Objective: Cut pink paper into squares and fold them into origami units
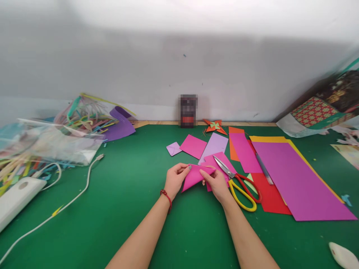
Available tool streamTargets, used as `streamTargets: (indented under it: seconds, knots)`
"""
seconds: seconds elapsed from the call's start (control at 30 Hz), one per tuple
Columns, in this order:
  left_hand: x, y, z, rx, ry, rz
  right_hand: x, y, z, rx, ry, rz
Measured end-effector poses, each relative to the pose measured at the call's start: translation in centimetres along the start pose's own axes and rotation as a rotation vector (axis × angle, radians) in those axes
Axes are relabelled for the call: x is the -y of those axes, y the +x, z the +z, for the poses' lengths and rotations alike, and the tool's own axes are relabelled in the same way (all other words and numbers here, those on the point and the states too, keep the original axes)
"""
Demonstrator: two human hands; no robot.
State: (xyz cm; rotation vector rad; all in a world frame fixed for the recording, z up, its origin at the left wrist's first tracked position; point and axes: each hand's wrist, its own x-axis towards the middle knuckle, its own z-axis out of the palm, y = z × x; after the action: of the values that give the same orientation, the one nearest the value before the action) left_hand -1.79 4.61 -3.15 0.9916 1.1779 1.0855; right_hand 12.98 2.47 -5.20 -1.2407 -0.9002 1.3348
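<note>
Between my two hands is a folded pink sheet of paper (195, 176), lifted a little off the green table. My left hand (177, 177) pinches its upper left corner between thumb and fingers. At the right end, my right hand (215, 181) grips the paper with the thumb on top; some of its fingers are hidden underneath. Just past the right hand lie scissors (238, 183) with red and yellow handles, partly over loose pink paper (224, 160). Beyond the hands are a pink square (194, 146), a lilac strip (215, 145) and a small folded lilac piece (174, 148).
Large purple sheets (303, 183), a red sheet (272, 194) and a pen (263, 169) lie to the right. An orange paper pinwheel shape (215, 126) rests by the wall. Leftward are a white cable (84, 190), a power strip (19, 198) and heaped paper strips (86, 119).
</note>
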Motion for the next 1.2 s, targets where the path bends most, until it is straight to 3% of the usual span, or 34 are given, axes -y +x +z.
streamTargets:
  seconds: [1.2]
  knots:
    - [-0.14, 0.01, 0.02, -0.013, 0.004, 0.042, 0.32, -0.27, 0.22, -0.014, -0.015, 0.016]
